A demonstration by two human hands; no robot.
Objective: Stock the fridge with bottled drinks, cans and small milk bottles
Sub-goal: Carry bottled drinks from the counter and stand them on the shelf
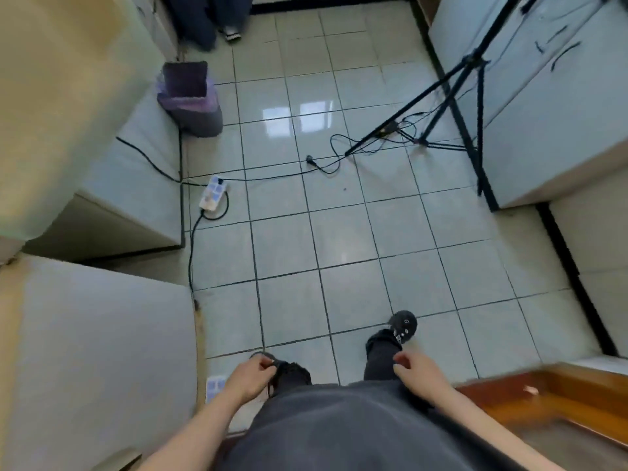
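No bottles, cans or milk bottles show in the head view, and no fridge interior either. My left hand point(249, 375) hangs at the lower centre-left with its fingers loosely curled, holding nothing. My right hand point(418, 370) hangs at the lower centre-right, fingers also loosely curled and empty. Both hands are over the tiled floor point(339, 232), in front of my dark trousers and shoes.
A white power strip point(213, 195) and black cables point(272, 178) cross the floor. A bin with a purple bag point(190, 100) stands at the left. A black tripod point(452, 96) stands at the right by pale cabinets point(543, 113). Another person's legs point(217, 18) are at the top. A wooden edge point(550, 389) shows at the lower right.
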